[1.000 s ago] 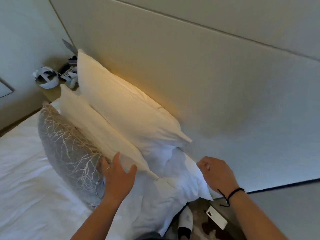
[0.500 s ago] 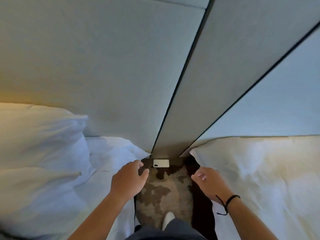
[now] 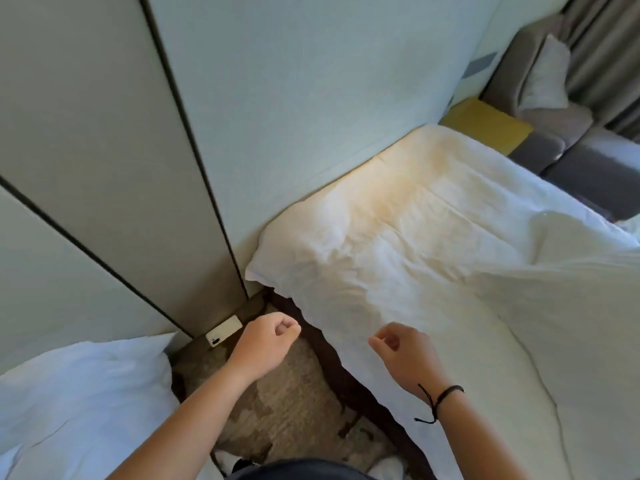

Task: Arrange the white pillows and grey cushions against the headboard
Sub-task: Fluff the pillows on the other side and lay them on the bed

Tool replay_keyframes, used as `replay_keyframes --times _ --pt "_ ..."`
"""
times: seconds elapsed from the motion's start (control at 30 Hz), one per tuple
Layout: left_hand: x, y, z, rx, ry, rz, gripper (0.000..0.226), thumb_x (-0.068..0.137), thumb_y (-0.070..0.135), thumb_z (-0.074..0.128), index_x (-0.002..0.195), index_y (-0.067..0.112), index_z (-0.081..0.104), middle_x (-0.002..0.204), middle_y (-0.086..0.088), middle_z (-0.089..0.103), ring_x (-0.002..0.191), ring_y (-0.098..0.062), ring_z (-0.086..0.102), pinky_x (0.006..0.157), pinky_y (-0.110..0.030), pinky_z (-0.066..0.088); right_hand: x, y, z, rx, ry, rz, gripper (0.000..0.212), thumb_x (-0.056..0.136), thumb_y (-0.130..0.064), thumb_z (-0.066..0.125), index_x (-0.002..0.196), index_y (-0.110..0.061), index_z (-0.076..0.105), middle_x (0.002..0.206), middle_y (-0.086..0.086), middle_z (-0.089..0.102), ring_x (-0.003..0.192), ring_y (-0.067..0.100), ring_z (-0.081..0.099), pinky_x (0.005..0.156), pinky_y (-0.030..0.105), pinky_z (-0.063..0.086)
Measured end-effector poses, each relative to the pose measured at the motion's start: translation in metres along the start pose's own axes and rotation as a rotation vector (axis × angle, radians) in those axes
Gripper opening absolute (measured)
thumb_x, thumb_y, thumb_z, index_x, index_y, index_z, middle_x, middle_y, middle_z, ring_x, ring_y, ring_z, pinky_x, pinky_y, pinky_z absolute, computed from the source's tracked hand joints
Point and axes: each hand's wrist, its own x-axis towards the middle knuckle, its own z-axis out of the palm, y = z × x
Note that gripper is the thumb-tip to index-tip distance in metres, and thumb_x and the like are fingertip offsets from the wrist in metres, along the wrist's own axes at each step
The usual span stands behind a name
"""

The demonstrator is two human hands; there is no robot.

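Head view: left hand [image 3: 266, 344] and right hand [image 3: 403, 351] loosely curled, empty, above carpet gap, bed edge

Narrow carpet aisle [image 3: 284, 403] runs between two beds, open toward 12 o'clock until the panelled wall [image 3: 114, 174] closes it. White phone [image 3: 223, 335] lies on the floor at the wall's foot, 11 o'clock. Right bed [image 3: 433, 258] flanks at 2 o'clock, top bare; left bed [image 3: 79, 393] at 8 o'clock.
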Motion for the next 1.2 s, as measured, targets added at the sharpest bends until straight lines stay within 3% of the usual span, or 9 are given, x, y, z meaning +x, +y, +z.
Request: replay_keyframes --times 0.2,0.37,0.47,0.67,0.9,1.07,1.2 --pt "0.003 0.112 0.135 -0.03 -0.086 0.088 0.014 0.091 0.047 0.056 0.094 0.039 0.066 0.085 0.016 0.071 0.077 0.002 0.066 0.068 -0.019 0.05 -0.026 0.156 -0.069 0.112 0.089 0.186 0.015 0.089 -0.049 0.059 0.086 -0.035 0.063 0.085 -0.015 0.064 0.075 0.001 0.059 0.063 0.022 0.048" --pt "0.0 0.19 0.219 0.071 -0.231 0.18 0.016 0.091 0.041 0.058 0.099 0.032 0.068 0.087 0.012 0.07 0.081 -0.004 0.066 0.075 -0.027 0.056 -0.046 0.23 -0.11 0.212 0.163 0.272 0.013 0.087 -0.051 0.059 0.084 -0.039 0.061 0.083 -0.016 0.062 0.074 0.001 0.058 0.057 0.021 0.043" --pt "0.006 0.22 0.251 0.121 -0.264 0.233 0.013 0.09 0.042 0.058 0.098 0.036 0.066 0.084 0.01 0.07 0.078 -0.004 0.066 0.073 -0.028 0.056 -0.055 0.265 -0.123 0.294 0.231 0.353 0.013 0.087 -0.05 0.06 0.085 -0.038 0.061 0.083 -0.016 0.063 0.075 0.002 0.06 0.062 0.026 0.05" --pt "0.027 0.259 0.31 0.191 -0.384 0.31 0.006 0.089 0.037 0.06 0.092 0.036 0.066 0.079 0.007 0.071 0.072 -0.005 0.066 0.071 -0.029 0.055 -0.086 0.316 -0.135 0.441 0.36 0.537 0.018 0.088 -0.046 0.061 0.099 -0.032 0.059 0.083 -0.013 0.062 0.075 0.004 0.06 0.071 0.033 0.055" --pt "0.035 0.325 0.405 0.151 -0.655 0.408 0.005 0.088 0.029 0.063 0.088 0.029 0.068 0.074 0.004 0.072 0.072 -0.013 0.068 0.077 -0.036 0.056 -0.153 0.357 -0.174 0.372 0.501 0.8 0.022 0.09 -0.047 0.059 0.107 -0.033 0.056 0.088 -0.017 0.062 0.08 0.002 0.06 0.077 0.031 0.054" --pt "0.029 0.349 0.452 0.129 -0.764 0.449 0.007 0.086 0.032 0.063 0.087 0.029 0.069 0.078 0.007 0.071 0.075 -0.013 0.068 0.074 -0.033 0.055 -0.173 0.376 -0.193 0.353 0.592 0.88 0.02 0.091 -0.043 0.059 0.108 -0.033 0.058 0.087 -0.019 0.061 0.077 -0.002 0.059 0.064 0.018 0.048" --pt "0.025 0.346 0.468 0.193 -0.762 0.438 0.004 0.087 0.029 0.065 0.086 0.03 0.069 0.08 0.01 0.069 0.076 -0.009 0.067 0.073 -0.029 0.053 -0.168 0.393 -0.197 0.43 0.609 0.878 0.021 0.091 -0.042 0.06 0.11 -0.033 0.056 0.092 -0.017 0.061 0.08 -0.001 0.061 0.067 0.019 0.049"
